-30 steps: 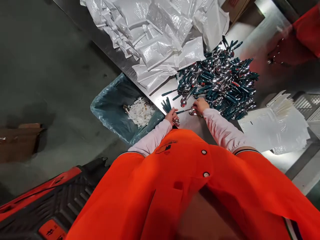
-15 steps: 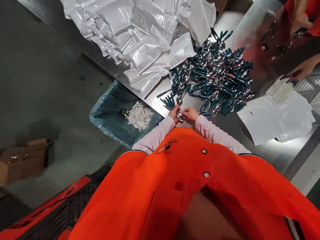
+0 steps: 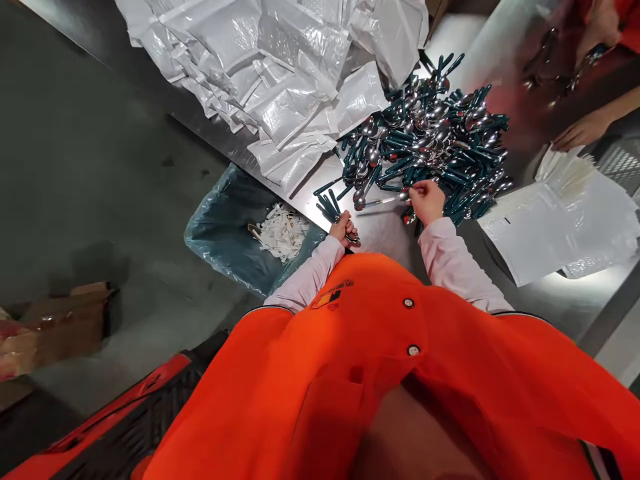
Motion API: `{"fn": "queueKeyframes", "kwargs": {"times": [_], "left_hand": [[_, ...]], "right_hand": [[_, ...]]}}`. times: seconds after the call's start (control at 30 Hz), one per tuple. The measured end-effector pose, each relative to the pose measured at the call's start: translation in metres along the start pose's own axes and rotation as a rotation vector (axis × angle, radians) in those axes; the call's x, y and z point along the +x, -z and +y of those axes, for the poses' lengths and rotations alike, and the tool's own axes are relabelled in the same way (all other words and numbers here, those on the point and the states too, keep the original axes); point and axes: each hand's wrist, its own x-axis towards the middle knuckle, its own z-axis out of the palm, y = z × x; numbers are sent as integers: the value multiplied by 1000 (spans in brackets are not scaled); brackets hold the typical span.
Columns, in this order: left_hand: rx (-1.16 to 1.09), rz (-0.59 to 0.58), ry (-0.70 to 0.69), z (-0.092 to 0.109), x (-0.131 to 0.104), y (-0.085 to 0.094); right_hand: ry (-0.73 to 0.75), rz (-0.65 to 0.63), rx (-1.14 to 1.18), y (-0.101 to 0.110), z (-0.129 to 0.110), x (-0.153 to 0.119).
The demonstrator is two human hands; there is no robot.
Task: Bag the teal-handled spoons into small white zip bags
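My left hand (image 3: 344,230) is closed around a bunch of spoons (image 3: 330,205). Their dark green handles fan out past the fingers, and the metal bowls show below the hand. At the near edge of a big heap of metal spoons with dark green handles (image 3: 420,143), my right hand (image 3: 427,201) pinches at the bowl end of a single spoon (image 3: 403,196). A pale, slightly blurred handle stretches left from that bowl, low over the steel table (image 3: 383,230).
White padded mailers (image 3: 295,100) are piled at the back left. A bin with a blue liner (image 3: 210,227) holds white scraps below the table edge. Flat white envelopes (image 3: 530,233) lie at right, with a co-worker's hand (image 3: 583,130) on them. A cardboard box (image 3: 73,320) stands on the floor.
My right hand has left my left hand and moved right and forward to the heap. My left hand stays near the table edge with the spoons. The co-worker's hand has moved left onto the envelopes.
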Motion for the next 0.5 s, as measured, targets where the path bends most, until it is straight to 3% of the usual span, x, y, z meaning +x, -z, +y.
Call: {"fn": "queueKeyframes", "kwargs": {"times": [0.07,0.13,0.27,0.33,0.4,0.43,0.5], "left_hand": [[-8,-19,-64,-3,-2,-3],[19,-56,-97,-7,-3,-8],[69,-119,-147,-12,-3,-21],[104,-103,-136,-12,-3,-24],[126,-97,-82,-11,-3,-25],[120,-105,-57,-10,-4,-24],[89,-131,-46,-8,-5,-22]], "right_hand": [[-310,-94,425,-10,-1,-13],[-509,-288,635,-32,-6,-35],[-568,-508,674,-75,-18,-76],[-534,-598,595,-77,-18,-80],[-355,-592,309,-63,-11,-68],[-220,-532,102,-52,-6,-56],[18,-274,-300,-26,7,-24]]}}
